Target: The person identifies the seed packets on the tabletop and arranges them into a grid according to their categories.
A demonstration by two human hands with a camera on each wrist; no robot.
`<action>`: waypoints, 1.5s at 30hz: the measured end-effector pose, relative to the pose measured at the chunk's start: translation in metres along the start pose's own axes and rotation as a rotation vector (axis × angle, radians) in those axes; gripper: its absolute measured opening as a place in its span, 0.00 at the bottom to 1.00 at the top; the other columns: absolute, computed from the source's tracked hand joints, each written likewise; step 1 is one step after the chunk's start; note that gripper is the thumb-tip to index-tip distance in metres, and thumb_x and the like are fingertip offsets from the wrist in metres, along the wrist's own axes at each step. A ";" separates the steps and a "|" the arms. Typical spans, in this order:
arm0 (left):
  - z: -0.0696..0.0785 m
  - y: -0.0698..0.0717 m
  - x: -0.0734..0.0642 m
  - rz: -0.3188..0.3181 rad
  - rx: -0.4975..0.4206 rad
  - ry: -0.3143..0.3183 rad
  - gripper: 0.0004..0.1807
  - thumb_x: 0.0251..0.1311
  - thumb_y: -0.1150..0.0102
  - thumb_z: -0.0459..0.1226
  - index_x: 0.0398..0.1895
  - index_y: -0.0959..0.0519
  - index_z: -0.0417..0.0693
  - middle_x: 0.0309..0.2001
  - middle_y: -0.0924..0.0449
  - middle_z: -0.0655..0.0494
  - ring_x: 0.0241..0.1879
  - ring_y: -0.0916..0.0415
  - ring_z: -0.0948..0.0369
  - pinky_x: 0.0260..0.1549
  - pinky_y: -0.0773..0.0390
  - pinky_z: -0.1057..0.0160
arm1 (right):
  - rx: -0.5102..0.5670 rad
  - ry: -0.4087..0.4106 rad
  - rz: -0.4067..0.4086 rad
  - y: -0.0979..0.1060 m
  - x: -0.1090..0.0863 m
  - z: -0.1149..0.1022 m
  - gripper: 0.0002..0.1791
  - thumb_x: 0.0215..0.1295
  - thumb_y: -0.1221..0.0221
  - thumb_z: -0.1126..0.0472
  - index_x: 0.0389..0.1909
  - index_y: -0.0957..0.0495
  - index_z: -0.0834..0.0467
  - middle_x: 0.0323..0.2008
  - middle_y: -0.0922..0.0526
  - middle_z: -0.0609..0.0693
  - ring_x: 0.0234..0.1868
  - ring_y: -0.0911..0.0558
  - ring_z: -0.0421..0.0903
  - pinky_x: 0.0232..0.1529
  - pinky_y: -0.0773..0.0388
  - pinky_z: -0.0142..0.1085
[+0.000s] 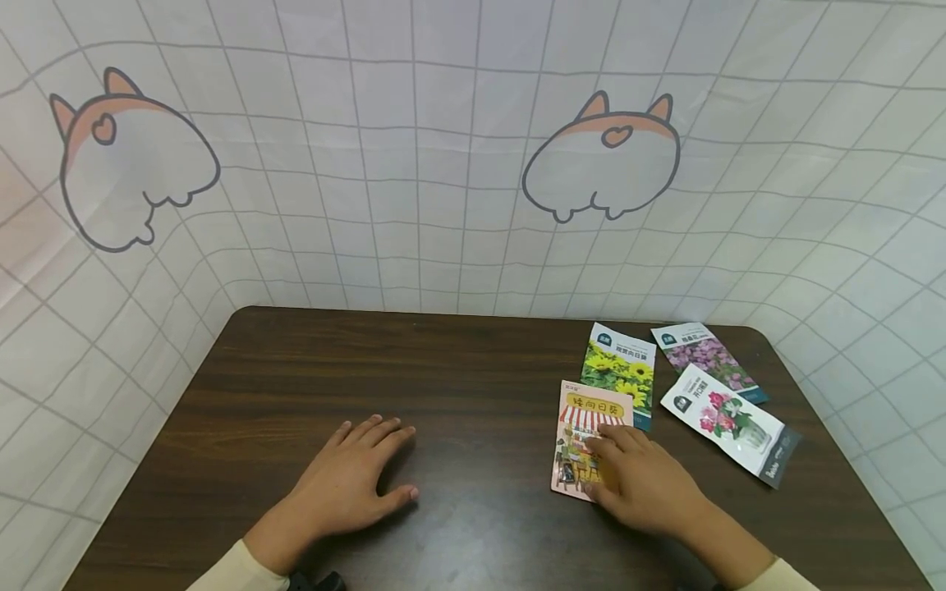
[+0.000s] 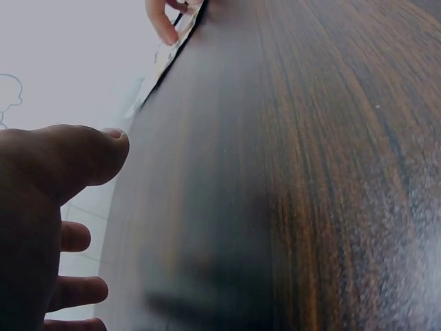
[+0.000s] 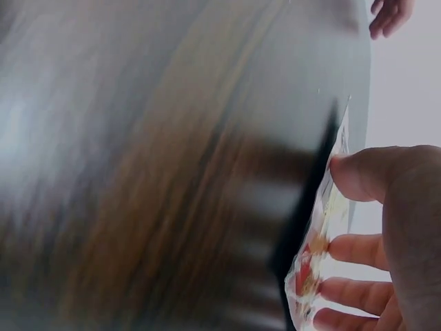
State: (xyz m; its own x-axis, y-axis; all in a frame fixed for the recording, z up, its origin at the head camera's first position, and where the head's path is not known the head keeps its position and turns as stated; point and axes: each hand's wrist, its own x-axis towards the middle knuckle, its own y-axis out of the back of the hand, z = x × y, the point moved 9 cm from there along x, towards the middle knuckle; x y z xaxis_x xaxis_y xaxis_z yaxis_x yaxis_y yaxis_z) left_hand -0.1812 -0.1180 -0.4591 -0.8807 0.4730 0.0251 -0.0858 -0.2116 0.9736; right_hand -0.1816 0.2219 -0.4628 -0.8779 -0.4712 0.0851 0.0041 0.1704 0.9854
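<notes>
My right hand point(image 1: 643, 484) rests on a pink seed packet point(image 1: 572, 439) with a striped awning and a street-stall picture. In the right wrist view its thumb and fingertips touch the packet's printed face, and the packet's near edge stands slightly off the table over a dark shadow. The pink packet overlaps the lower part of a yellow-flower seed packet point(image 1: 619, 365). Over the left half of the table, my left hand point(image 1: 351, 480) is spread palm down, holding nothing. In the left wrist view its thumb point(image 2: 89, 152) sticks out above the wood.
To the right of these lie a white seed packet point(image 1: 727, 419) with pink flowers and a purple-flower seed packet point(image 1: 698, 353), the white one overlapping the other. The dark wooden table point(image 1: 369, 353) meets a white gridded curtain point(image 1: 443, 164) at its back and sides.
</notes>
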 end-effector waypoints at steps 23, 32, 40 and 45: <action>0.012 -0.008 0.000 -0.023 -0.038 -0.053 0.43 0.61 0.36 0.63 0.75 0.30 0.53 0.72 0.31 0.48 0.73 0.39 0.43 0.68 0.43 0.32 | 0.034 0.170 -0.063 -0.014 0.022 -0.064 0.33 0.67 0.37 0.39 0.65 0.23 0.54 0.65 0.24 0.55 0.68 0.28 0.55 0.64 0.27 0.54; 0.016 -0.011 0.000 -0.038 -0.040 -0.060 0.43 0.60 0.34 0.62 0.74 0.30 0.53 0.72 0.31 0.48 0.73 0.39 0.44 0.69 0.43 0.33 | 0.027 0.196 -0.144 -0.028 0.032 -0.088 0.34 0.68 0.40 0.36 0.68 0.24 0.52 0.66 0.26 0.53 0.69 0.30 0.54 0.67 0.30 0.52; 0.020 -0.011 -0.001 -0.038 -0.045 -0.077 0.43 0.60 0.35 0.62 0.74 0.29 0.52 0.72 0.31 0.47 0.73 0.39 0.43 0.69 0.42 0.33 | 0.038 0.236 -0.176 -0.033 0.038 -0.112 0.35 0.70 0.43 0.34 0.69 0.25 0.52 0.68 0.27 0.54 0.70 0.30 0.53 0.67 0.30 0.51; 0.019 -0.014 -0.001 -0.050 -0.046 -0.072 0.43 0.60 0.36 0.64 0.74 0.30 0.53 0.73 0.32 0.47 0.74 0.40 0.44 0.69 0.42 0.34 | 0.039 0.262 -0.202 -0.036 0.041 -0.127 0.34 0.70 0.43 0.36 0.70 0.26 0.52 0.69 0.29 0.55 0.71 0.31 0.55 0.70 0.33 0.51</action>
State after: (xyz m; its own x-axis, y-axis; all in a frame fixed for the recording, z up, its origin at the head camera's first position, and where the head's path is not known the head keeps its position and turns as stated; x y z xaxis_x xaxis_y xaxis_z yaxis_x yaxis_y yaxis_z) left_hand -0.1705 -0.0993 -0.4689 -0.8392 0.5438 -0.0051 -0.1515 -0.2247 0.9626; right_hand -0.1571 0.0868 -0.4764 -0.7065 -0.7042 -0.0710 -0.1797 0.0814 0.9803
